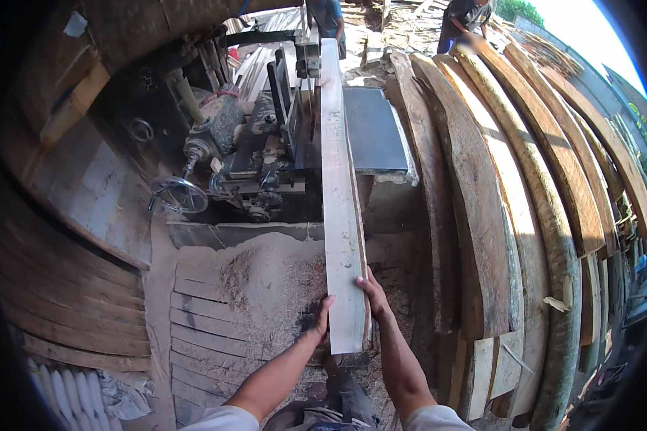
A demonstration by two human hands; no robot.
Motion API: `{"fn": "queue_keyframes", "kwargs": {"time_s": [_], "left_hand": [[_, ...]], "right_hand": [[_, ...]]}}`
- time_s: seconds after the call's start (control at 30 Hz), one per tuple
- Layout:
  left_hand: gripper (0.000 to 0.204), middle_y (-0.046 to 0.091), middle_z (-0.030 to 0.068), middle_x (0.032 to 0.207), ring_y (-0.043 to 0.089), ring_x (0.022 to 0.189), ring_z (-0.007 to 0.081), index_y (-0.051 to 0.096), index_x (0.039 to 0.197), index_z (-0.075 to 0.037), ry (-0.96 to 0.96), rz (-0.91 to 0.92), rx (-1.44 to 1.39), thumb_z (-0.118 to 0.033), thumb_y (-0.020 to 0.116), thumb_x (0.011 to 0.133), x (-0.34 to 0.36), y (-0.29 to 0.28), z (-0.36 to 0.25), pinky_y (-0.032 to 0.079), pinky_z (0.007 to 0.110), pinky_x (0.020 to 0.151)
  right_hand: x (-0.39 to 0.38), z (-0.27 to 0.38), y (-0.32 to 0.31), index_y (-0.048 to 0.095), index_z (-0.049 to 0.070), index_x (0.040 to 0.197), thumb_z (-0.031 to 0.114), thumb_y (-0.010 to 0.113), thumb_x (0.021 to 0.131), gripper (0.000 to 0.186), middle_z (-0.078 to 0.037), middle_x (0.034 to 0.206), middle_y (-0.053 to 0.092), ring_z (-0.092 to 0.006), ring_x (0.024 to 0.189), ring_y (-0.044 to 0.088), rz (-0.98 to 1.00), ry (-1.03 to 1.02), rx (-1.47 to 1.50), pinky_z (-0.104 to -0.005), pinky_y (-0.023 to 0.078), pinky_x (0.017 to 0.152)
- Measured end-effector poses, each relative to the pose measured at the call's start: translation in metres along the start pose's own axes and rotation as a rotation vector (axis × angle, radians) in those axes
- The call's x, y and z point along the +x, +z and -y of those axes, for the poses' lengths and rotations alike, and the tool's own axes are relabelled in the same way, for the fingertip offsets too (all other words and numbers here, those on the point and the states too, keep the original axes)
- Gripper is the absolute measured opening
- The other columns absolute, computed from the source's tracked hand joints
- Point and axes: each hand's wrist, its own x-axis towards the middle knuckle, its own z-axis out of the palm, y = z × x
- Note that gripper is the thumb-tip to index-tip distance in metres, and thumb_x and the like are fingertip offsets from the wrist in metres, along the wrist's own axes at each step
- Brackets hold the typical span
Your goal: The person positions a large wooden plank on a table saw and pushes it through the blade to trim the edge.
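Observation:
A long pale wooden plank (343, 208) runs away from me onto the table of a large bandsaw (308, 65). My left hand (324, 316) grips the plank's left edge near its close end. On the opposite edge, slightly farther up, my right hand (372, 293) holds it with the thumb on top. Bark-brown wood shows along the plank's right side. Its far end lies beside the saw's blade guide, and the blade itself is hard to make out. The dark flat saw table (376, 129) extends to the right of the plank.
A handwheel (182, 195) juts from the machine at left. Sawdust (273, 276) is heaped on the slatted floor below. Several rough boards (474, 194) are stacked along the right. Two other people, one in dark clothes (467, 18), stand at the far side.

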Motion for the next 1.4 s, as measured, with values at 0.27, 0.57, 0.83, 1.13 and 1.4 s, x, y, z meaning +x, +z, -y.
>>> {"fn": "queue_keyframes", "kwargs": {"time_s": [0.27, 0.57, 0.83, 1.13, 1.4], "left_hand": [[0.082, 0.054, 0.0136, 0.134, 0.055, 0.118, 0.0256, 0.045, 0.140, -0.004, -0.321, 0.025, -0.523, -0.070, 0.033, 0.093, -0.279, -0.054, 0.212, 0.044, 0.039, 0.102], [0.083, 0.066, 0.0304, 0.092, 0.064, 0.097, 0.0441, 0.061, 0.109, 0.010, -0.356, -0.448, 0.715, -0.065, 0.029, 0.096, -0.512, -0.059, 0.339, 0.049, 0.048, 0.084], [0.080, 0.062, 0.0344, 0.097, 0.064, 0.094, 0.0437, 0.052, 0.108, 0.017, -0.156, -0.429, 0.588, -0.060, 0.051, 0.090, -0.691, -0.034, 0.397, 0.050, 0.047, 0.079], [0.080, 0.059, 0.0135, 0.124, 0.059, 0.108, 0.0284, 0.049, 0.135, -0.004, -0.182, -0.070, -0.390, -0.069, 0.035, 0.092, -0.796, -0.101, 0.568, 0.049, 0.039, 0.091], [0.089, 0.051, 0.0119, 0.137, 0.052, 0.120, 0.0281, 0.040, 0.144, -0.009, -0.162, 0.093, -0.458, -0.077, 0.037, 0.086, -0.959, -0.105, 0.607, 0.039, 0.040, 0.103]], "right_hand": [[-0.288, -0.159, 0.020, 0.004, 0.013, 0.156, 0.037, 0.066, 0.081, 0.100, -0.013, 0.151, 0.033, -0.0249, 0.135, 0.036, 0.085, 0.094, -0.120, -0.0376, 0.028, 0.112], [-0.498, -0.306, 0.013, 0.043, 0.000, 0.136, 0.053, 0.069, 0.069, 0.089, -0.016, 0.119, 0.060, -0.0323, 0.103, 0.061, 0.058, 0.202, 0.247, -0.0441, 0.051, 0.090], [-0.650, -0.401, -0.006, 0.048, 0.003, 0.135, 0.060, 0.063, 0.074, 0.084, -0.016, 0.123, 0.061, -0.0349, 0.107, 0.060, 0.019, 0.134, 0.490, -0.0481, 0.050, 0.093], [-0.812, -0.469, 0.037, 0.044, 0.002, 0.135, 0.054, 0.061, 0.081, 0.077, -0.015, 0.120, 0.060, -0.0286, 0.106, 0.061, 0.039, 0.007, 0.033, -0.0419, 0.048, 0.095], [-0.962, -0.504, 0.084, 0.042, 0.002, 0.137, 0.052, 0.055, 0.088, 0.071, -0.016, 0.118, 0.059, -0.0264, 0.108, 0.059, -0.015, -0.042, 0.025, -0.0408, 0.046, 0.096]]}}
